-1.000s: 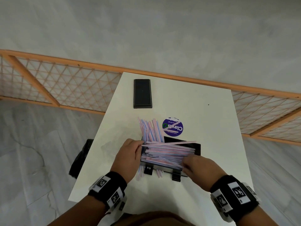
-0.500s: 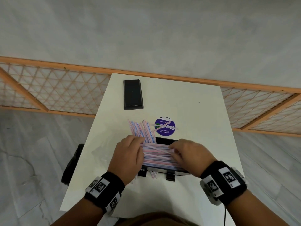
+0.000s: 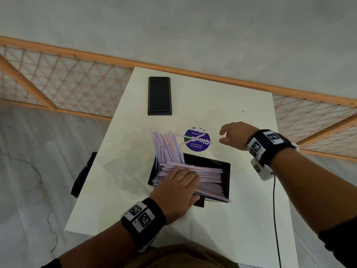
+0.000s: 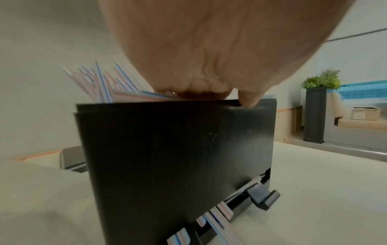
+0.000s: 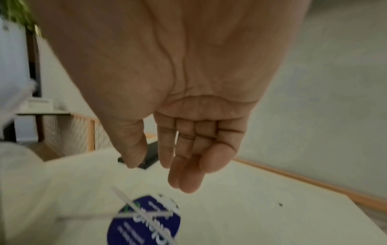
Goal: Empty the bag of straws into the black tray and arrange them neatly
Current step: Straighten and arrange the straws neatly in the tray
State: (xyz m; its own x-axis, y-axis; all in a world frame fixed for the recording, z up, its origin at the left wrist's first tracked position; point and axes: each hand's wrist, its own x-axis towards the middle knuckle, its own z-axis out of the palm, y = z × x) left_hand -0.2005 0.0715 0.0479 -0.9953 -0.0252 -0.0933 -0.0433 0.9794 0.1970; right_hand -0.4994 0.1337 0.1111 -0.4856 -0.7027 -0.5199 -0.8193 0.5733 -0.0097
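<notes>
1. On the white table [image 3: 241,219]: left hand [image 3: 179,192] flat, pressing straws [image 3: 208,176] into black tray [image 3: 226,167].
2. Right hand [image 3: 234,135] empty, fingers loose, beside two stray straws [image 3: 193,139] on purple sticker [image 3: 197,140].
3. Tidying step; next, pinch strays, lay parallel.

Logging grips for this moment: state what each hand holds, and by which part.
Neither hand holds anything. The left hand rests on the straws in the black tray, near their left ends. The right hand hovers open, empty, beside the purple sticker.

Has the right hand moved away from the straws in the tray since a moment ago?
Yes. The right hand has left the black tray and gone toward the table's far side, now beside the round purple sticker, empty.
</notes>
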